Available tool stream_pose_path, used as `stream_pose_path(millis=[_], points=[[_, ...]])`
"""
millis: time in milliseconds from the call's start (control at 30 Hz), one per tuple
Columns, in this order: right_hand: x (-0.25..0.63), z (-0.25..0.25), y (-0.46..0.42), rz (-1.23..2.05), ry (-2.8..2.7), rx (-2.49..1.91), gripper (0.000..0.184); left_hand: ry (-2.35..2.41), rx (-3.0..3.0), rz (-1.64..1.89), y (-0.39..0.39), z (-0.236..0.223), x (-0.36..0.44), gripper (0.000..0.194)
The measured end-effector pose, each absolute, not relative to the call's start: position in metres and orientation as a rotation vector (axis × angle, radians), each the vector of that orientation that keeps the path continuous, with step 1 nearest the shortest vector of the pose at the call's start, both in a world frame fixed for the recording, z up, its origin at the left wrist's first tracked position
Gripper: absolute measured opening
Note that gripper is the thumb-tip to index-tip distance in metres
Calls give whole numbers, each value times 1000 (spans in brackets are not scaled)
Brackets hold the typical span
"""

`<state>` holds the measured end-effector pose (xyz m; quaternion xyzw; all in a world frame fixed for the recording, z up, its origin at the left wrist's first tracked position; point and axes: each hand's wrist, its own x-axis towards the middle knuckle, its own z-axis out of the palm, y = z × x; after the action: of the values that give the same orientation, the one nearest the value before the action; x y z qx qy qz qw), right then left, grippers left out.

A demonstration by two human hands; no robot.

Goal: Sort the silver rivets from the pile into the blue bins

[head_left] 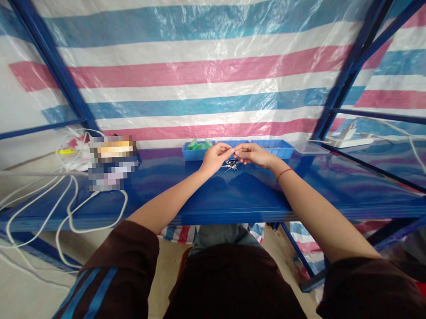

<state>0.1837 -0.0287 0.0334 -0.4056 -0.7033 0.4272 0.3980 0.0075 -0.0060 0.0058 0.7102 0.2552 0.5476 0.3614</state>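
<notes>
My left hand (217, 157) and my right hand (252, 154) meet over the blue table, fingertips pinched close together. Whatever sits between the fingertips is too small to make out. Just beneath them lies a small pile of shiny metal pieces (231, 165), thin and pointed. Behind my left hand stands a blue bin (193, 154) with green pieces (197, 144) in it. A second blue bin (281, 152), holding small pieces I cannot identify, is beyond my right hand. Between them, another blue bin (233, 142) is mostly covered by my hands.
White cables (74, 208) loop over the table's left side, near a blurred-out stack of items (114, 161). A clear plastic lid (310, 147) lies right of the bins. Farther right is a white power strip (349, 139). Blue metal posts (350, 73) and a striped sheet (209, 70) bound the back.
</notes>
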Motion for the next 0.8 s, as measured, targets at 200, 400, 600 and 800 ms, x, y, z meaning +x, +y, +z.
stream_pose_path(millis=[200,400,600,800], points=[[184,33,-26,1049,-1776,-1022,34,673,1890,1470,-5,7,7,12],[184,33,-20,928,-1673,-944,36,735,1864,1456,-4,7,6,12],[178,37,-26,843,-1705,-901,36,724,1839,1395,-1,4,6,13],[179,40,-27,439,-1749,-1021,23,906,2126,1254,-1,0,4,25]])
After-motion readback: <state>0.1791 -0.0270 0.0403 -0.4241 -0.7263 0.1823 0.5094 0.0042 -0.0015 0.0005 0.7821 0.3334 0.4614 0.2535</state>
